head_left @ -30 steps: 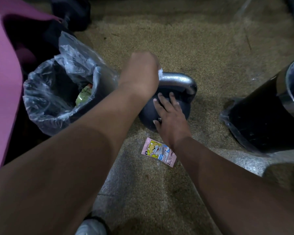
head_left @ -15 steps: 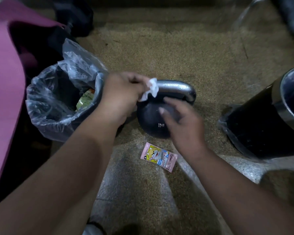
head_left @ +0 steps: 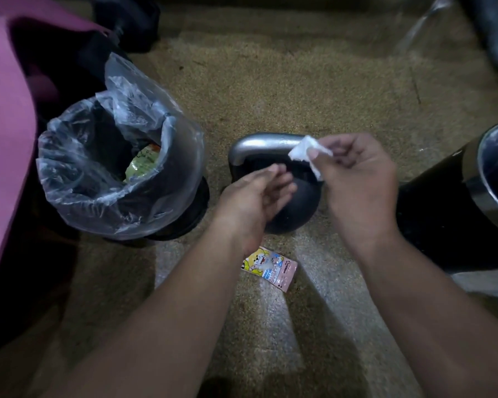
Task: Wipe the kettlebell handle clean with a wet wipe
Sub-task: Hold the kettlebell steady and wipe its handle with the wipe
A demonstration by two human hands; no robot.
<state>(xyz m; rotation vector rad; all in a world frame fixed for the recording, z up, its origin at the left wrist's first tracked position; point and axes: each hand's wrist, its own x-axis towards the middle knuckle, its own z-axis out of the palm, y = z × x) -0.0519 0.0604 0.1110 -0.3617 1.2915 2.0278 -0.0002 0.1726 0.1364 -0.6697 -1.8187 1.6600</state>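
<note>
The right hand (head_left: 360,179) pinches a small crumpled white wet wipe (head_left: 305,152) between thumb and fingertips, holding it against the right end of the kettlebell's curved silver metal handle (head_left: 262,143). The left hand (head_left: 253,196) is loose, its fingers nearly straight, over the round black kettlebell body (head_left: 296,208); whether it touches the iron cannot be told. The two hands are near each other but apart.

Just below the kettlebell a small pink, yellow and blue sachet (head_left: 270,267) lies flat on the floor, printed with a cartoon figure and small lettering too fine to read.

To the left stands a round black bin lined with a clear plastic bag (head_left: 121,202), with green and white packaging (head_left: 143,165) inside it. To the right is a black bin with a shiny steel rim (head_left: 454,214).

Everything rests on a speckled tan stone floor (head_left: 299,81), with paler grey slabs (head_left: 273,311) nearer the person. A pink mat-like sheet (head_left: 3,139) fills the left edge, and the light is dim.
</note>
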